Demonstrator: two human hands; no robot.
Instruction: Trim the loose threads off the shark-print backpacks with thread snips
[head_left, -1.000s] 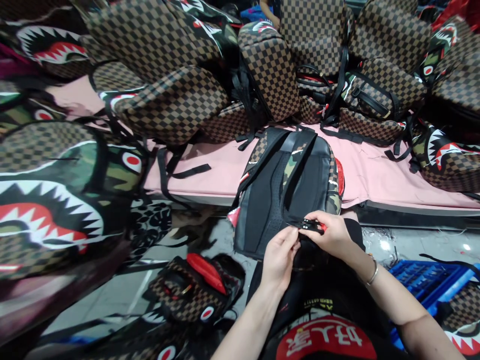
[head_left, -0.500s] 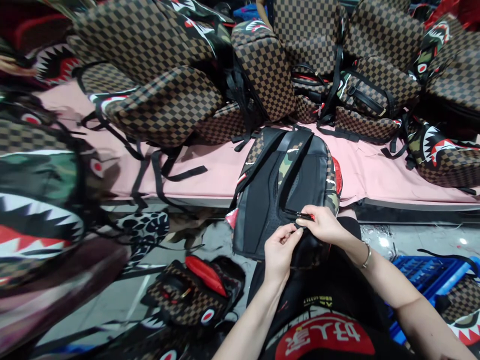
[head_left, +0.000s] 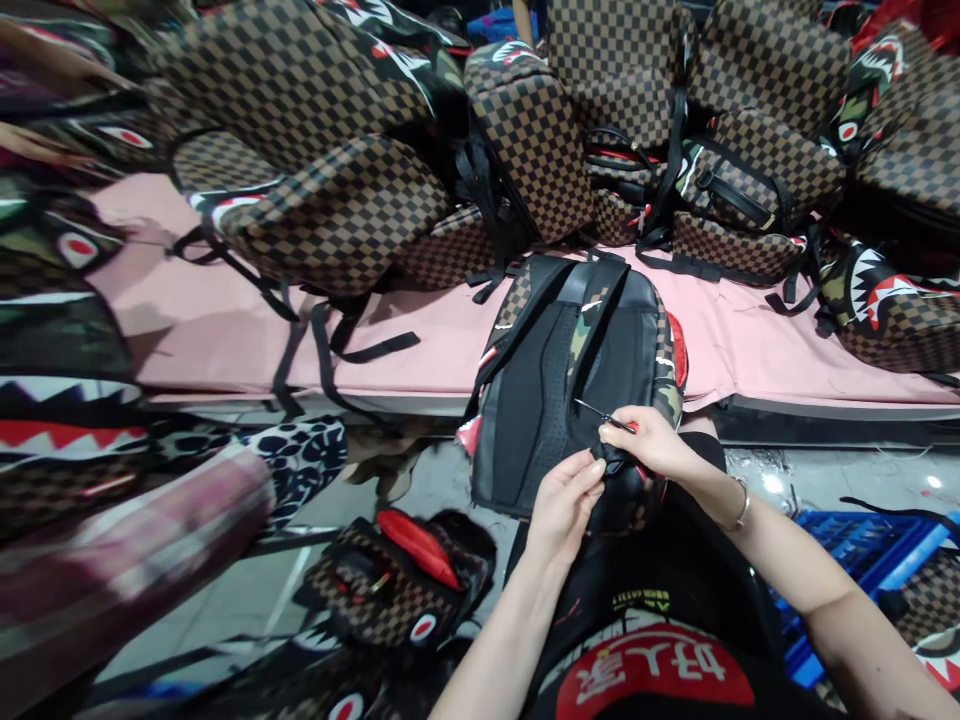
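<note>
From here I see a backpack [head_left: 514, 425] lying straps-up over the edge of the pink-covered table [head_left: 757, 335]; the left hand's [head_left: 559, 500] fingers pinch its black strap [head_left: 613, 459], the right's [head_left: 654, 440] clasp pointed snips [head_left: 613, 421].

Over a backpack [head_left: 517, 420], the left hand [head_left: 561, 495] pinches a black strap [head_left: 611, 460]; the right hand [head_left: 652, 440] holds a pointed tool [head_left: 615, 421]. Checkered bags [head_left: 349, 215] crowd the far side.

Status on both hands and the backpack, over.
Left hand pinching black strap. Right hand holding slim pointed tool. Backpack straps-up, partly on pink table. Hands partly hide strap.
</note>
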